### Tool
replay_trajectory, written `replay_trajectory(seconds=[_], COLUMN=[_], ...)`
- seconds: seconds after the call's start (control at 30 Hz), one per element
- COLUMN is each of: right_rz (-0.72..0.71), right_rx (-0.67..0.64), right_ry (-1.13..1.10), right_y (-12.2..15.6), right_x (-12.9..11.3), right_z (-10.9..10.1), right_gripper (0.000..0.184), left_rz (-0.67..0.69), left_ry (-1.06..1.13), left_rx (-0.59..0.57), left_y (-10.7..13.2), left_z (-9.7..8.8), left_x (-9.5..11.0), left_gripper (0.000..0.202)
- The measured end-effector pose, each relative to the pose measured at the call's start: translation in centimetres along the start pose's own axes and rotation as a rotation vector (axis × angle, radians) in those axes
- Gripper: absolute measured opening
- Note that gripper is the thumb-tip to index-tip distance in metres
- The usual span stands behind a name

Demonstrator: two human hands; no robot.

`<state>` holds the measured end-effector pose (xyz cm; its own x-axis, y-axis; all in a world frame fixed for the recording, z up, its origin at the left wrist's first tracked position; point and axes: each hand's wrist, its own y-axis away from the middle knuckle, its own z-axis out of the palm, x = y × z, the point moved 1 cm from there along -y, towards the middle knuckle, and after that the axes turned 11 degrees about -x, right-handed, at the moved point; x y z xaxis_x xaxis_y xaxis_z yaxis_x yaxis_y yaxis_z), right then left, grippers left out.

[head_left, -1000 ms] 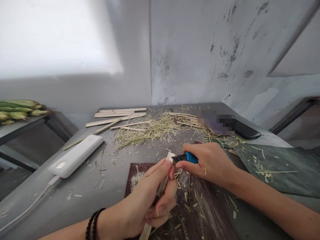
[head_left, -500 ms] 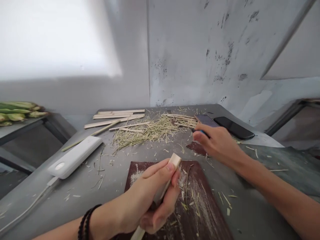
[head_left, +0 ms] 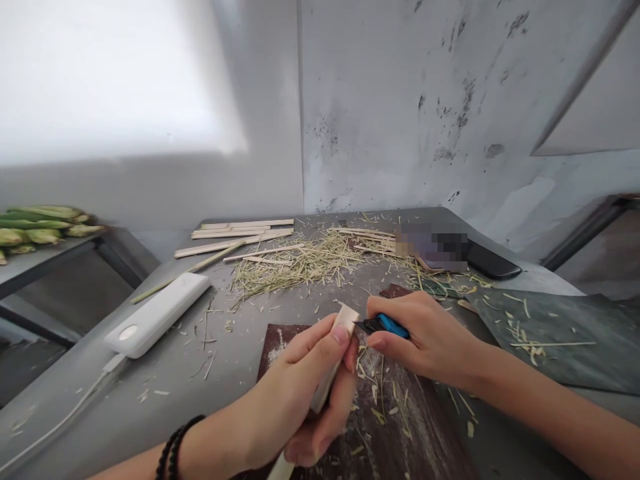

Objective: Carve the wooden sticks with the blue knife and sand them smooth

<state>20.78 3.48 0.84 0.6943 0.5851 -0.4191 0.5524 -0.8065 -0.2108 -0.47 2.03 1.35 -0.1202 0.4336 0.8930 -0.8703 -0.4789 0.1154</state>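
My left hand (head_left: 305, 393) is wrapped round a pale flat strip, seemingly bamboo (head_left: 347, 315), its squared end poking up past the thumb and its lower end showing beneath the fist. In my right hand (head_left: 425, 337) is a utility knife (head_left: 389, 325) with a blue and black handle. The knife's dark tip meets or nearly meets the strip's upper right edge; my fingers hide the rest of the handle. Below both hands lies a dark brown board (head_left: 410, 427), scratched and strewn with shavings.
A heap of thin shavings (head_left: 295, 267) covers the table's middle, with pale strips (head_left: 235, 233) behind it. A white power bank (head_left: 160, 313) with a cable lies left. A black phone (head_left: 493, 260) and a dark green sheet (head_left: 560, 333) are right. Green produce (head_left: 43, 227) sits on the far-left table.
My right hand has come down and left with the knife, from near the phones to the end of the strip. My left hand keeps its hold and has barely moved.
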Motion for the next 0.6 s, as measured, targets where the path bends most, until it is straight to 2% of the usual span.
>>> replay_trajectory(seconds=[0.17,0.27,0.37,0.43,0.47,0.53,0.6], right_rz=[-0.048,-0.076,0.091,0.306,0.348,0.363,0.323], right_rx=[0.133,0.153,0.219,0.382,0.432,0.444,0.359], right_ry=[0.305,0.397,0.333,0.27,0.275,0.277,0.252], right_y=[-0.3,-0.7,-0.6,-0.1,0.3,0.7,0.7], right_x=[0.6,1.2,2.9,4.2,4.7,5.1,4.8], right_z=[0.0,-0.9,-3.4,-5.2,-5.8,-6.1,-5.1], right_gripper=[0.066,0.067,0.067,0.064,0.06,0.057,0.057], left_rz=[0.033,0.0,-0.072,-0.162,-0.174,-0.127,-0.048], left_ry=[0.052,0.139,0.062,-0.102,-0.133,-0.093,-0.016], left_rx=[0.016,0.005,-0.06,-0.169,-0.187,-0.153,-0.091], left_y=[-0.3,-0.5,-0.2,0.1,0.2,0.1,-0.2], left_z=[0.4,0.8,1.2,1.6,1.7,1.8,1.7], left_x=[-0.1,0.4,0.7,0.6,0.5,0.4,0.3], left_gripper=[0.033,0.032,0.037,0.042,0.043,0.041,0.037])
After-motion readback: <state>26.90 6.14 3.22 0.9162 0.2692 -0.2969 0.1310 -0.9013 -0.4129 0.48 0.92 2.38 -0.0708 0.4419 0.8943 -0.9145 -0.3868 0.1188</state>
